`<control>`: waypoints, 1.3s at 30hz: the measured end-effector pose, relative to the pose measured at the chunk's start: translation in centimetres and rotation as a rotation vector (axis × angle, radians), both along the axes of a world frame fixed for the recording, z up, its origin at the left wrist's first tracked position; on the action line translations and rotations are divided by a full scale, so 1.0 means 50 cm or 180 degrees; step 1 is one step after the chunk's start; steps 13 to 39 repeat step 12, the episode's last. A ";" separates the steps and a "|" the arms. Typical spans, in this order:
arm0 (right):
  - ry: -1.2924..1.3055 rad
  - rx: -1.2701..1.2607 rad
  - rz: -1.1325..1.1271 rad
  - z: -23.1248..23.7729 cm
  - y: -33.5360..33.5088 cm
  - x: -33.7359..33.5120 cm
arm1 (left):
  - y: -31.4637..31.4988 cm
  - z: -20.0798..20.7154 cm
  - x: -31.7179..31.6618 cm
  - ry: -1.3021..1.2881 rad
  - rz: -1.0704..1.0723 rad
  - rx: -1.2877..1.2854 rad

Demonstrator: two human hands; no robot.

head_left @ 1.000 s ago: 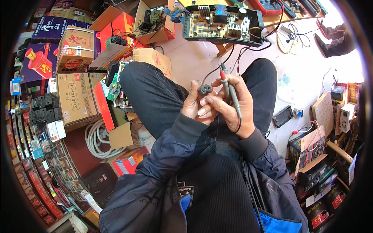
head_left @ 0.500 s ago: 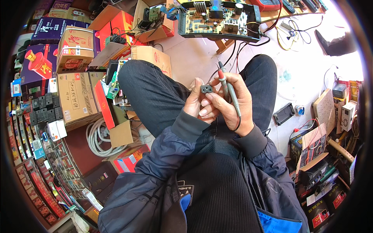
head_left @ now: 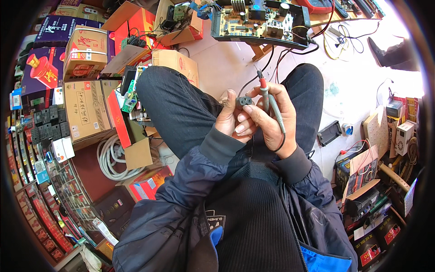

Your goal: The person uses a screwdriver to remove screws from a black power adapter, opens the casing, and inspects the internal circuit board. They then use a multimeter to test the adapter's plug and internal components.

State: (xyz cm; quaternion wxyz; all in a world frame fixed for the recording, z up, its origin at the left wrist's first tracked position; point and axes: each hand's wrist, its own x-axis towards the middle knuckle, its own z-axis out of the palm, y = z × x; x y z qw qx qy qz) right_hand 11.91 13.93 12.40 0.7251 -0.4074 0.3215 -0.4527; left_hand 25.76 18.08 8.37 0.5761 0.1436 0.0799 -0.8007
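Observation:
Between my hands is a black power cord connector (head_left: 244, 101), its slotted end turned up. My left hand (head_left: 228, 119) grips it from the left, thumb against its side. My right hand (head_left: 282, 129) is closed around a pair of multimeter probes. The red-collared probe (head_left: 263, 84) points up and away, while the grey probe (head_left: 275, 112) slants down toward the palm, its lead looping below. My right thumb also reaches the connector's near face. Beyond my knees, an opened black power unit with a bare circuit board (head_left: 247, 31) rests on a wooden stand.
Cardboard cartons (head_left: 86, 102) and a coil of white hose (head_left: 111, 158) lie to my left. A red multimeter (head_left: 315, 5) sits beyond the board. On the right are a black plastic cover (head_left: 330, 133) and boxes of parts (head_left: 358, 181). Another person's shoe (head_left: 377, 52) shows at far right.
The connector has shifted slightly to the right and tilted in my fingers. The probes have moved a little to the right with my right hand. Both grips stay closed.

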 end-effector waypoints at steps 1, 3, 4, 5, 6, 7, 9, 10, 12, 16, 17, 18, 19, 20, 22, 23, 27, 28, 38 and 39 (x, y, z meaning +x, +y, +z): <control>-0.0006 0.0009 0.0014 0.000 0.000 -0.001 | 0.000 0.000 0.000 -0.0009 0.0006 -0.0002; -0.0021 0.0024 0.0041 -0.001 -0.002 -0.003 | 0.000 0.003 0.000 -0.0062 0.0037 0.0056; -0.0036 0.0043 0.0013 -0.002 -0.003 -0.003 | 0.001 0.005 -0.001 -0.0104 0.0062 0.0115; -0.0051 0.0061 -0.0014 -0.004 -0.003 -0.001 | 0.001 0.006 -0.001 -0.0147 0.0088 0.0174; -0.0070 0.0114 -0.0044 -0.005 -0.004 -0.001 | 0.000 0.007 0.000 -0.0112 0.0060 0.0108; -0.0139 0.0134 -0.0016 -0.005 -0.004 -0.002 | -0.002 0.006 0.001 -0.0077 0.0032 0.0041; -0.0249 0.0216 0.0024 -0.006 -0.006 -0.005 | -0.004 0.004 0.003 -0.0034 0.0002 -0.0033; -0.0286 0.0244 0.0039 -0.006 -0.006 -0.006 | -0.003 0.003 0.004 -0.0026 -0.0001 -0.0039; -0.0284 0.0249 0.0039 -0.007 -0.006 -0.006 | -0.002 0.002 0.005 -0.0002 0.0014 -0.0037; -0.0284 0.0249 0.0039 -0.007 -0.006 -0.006 | -0.002 0.002 0.005 -0.0002 0.0014 -0.0037; -0.0284 0.0249 0.0039 -0.007 -0.006 -0.006 | -0.002 0.002 0.005 -0.0002 0.0014 -0.0037; -0.0284 0.0249 0.0039 -0.007 -0.006 -0.006 | -0.002 0.002 0.005 -0.0002 0.0014 -0.0037; -0.0284 0.0249 0.0039 -0.007 -0.006 -0.006 | -0.002 0.002 0.005 -0.0002 0.0014 -0.0037; -0.0284 0.0249 0.0039 -0.007 -0.006 -0.006 | -0.002 0.002 0.005 -0.0002 0.0014 -0.0037; -0.0284 0.0249 0.0039 -0.007 -0.006 -0.006 | -0.002 0.002 0.005 -0.0002 0.0014 -0.0037; -0.0284 0.0249 0.0039 -0.007 -0.006 -0.006 | -0.002 0.002 0.005 -0.0002 0.0014 -0.0037; -0.0284 0.0249 0.0039 -0.007 -0.006 -0.006 | -0.002 0.002 0.005 -0.0002 0.0014 -0.0037; -0.0284 0.0249 0.0039 -0.007 -0.006 -0.006 | -0.002 0.002 0.005 -0.0002 0.0014 -0.0037; -0.0284 0.0249 0.0039 -0.007 -0.006 -0.006 | -0.002 0.002 0.005 -0.0002 0.0014 -0.0037; -0.0284 0.0249 0.0039 -0.007 -0.006 -0.006 | -0.002 0.002 0.005 -0.0002 0.0014 -0.0037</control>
